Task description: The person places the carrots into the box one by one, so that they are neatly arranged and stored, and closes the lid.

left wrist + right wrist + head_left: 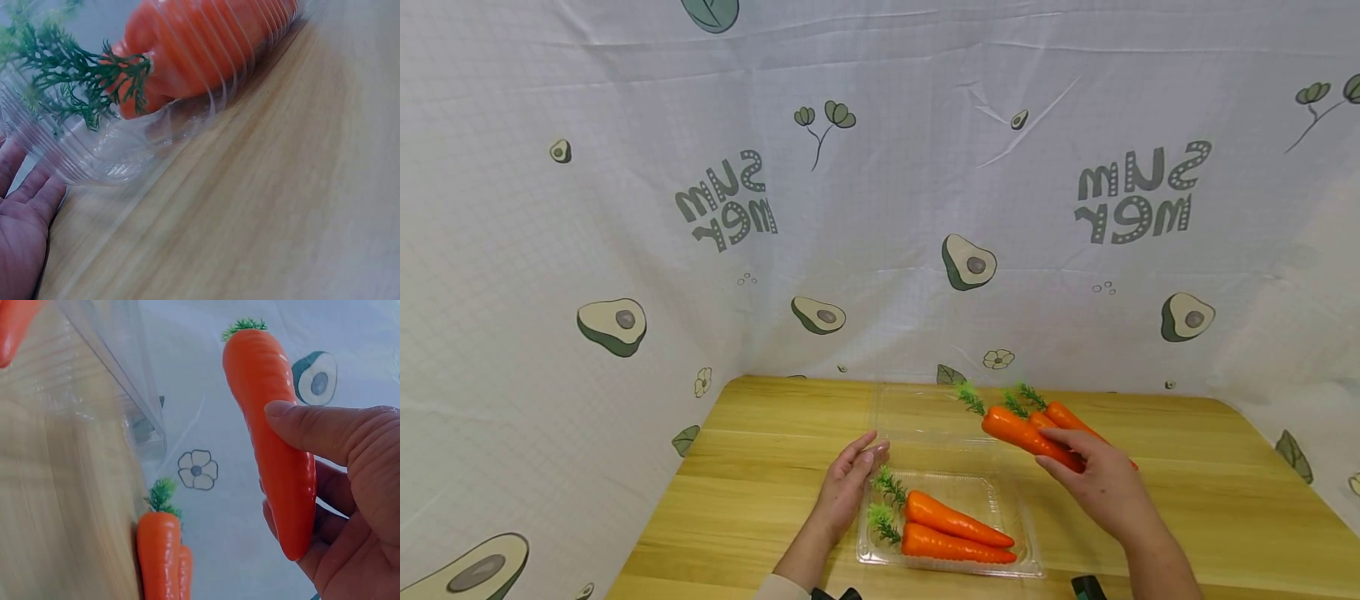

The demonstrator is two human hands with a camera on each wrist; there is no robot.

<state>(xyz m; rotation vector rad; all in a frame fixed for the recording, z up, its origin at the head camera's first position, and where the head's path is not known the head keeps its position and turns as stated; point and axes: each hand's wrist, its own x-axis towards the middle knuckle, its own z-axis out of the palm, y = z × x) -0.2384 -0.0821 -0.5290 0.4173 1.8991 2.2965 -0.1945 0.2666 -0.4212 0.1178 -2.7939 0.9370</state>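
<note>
Diagonally, a carrot lies pinched in the right hand, left hand relaxed beside the clear tray.

The carrots are orange with green tops, the table yellowish wood-grained, the white sheet avocado-patterned.

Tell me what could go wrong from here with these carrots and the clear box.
The carrot in the right hand is gripped toward its narrow end, so it might tip or slip.
The two carrots in the box lie side by side near its front; a carrot lowered there could knock them.
The box looks thin, and the left hand is right by its left side, so a nudge could shift it.
</note>
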